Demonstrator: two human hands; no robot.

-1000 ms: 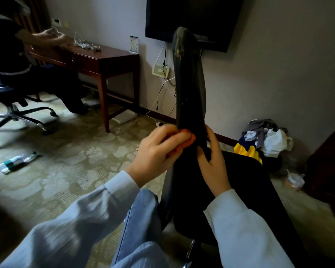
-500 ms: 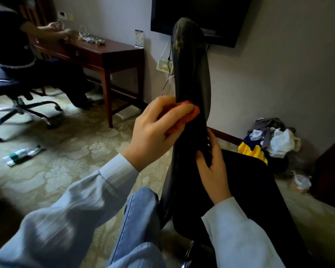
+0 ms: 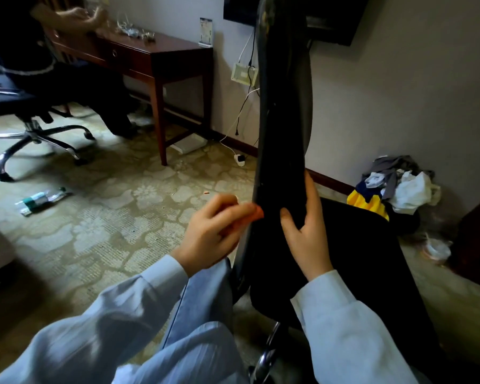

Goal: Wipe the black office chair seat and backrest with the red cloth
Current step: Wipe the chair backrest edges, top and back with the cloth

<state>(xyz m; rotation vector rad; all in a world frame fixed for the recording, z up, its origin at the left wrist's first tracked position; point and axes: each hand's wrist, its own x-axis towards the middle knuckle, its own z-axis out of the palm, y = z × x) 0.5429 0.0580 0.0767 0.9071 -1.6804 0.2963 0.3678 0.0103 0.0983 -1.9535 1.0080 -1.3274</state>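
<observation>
Low on the near edge of the backrest [image 3: 283, 120], just above the seat [image 3: 372, 259], the red cloth [image 3: 257, 213] is pressing, bunched in the curled fingers of the left hand [image 3: 214, 231], which is coming down from higher up that edge, so one down-stroke is probably ending while the seat is waiting. The right hand [image 3: 306, 225] is gripping the backrest, thumb opposing fingers, steadying it. Counting outward, I am seeing one cloth, two hands, one second chair [image 3: 36, 134], one desk [image 3: 161, 55], one bottle [image 3: 42, 199] on the floor [image 3: 122, 217], one clothes heap [image 3: 396, 184].
</observation>
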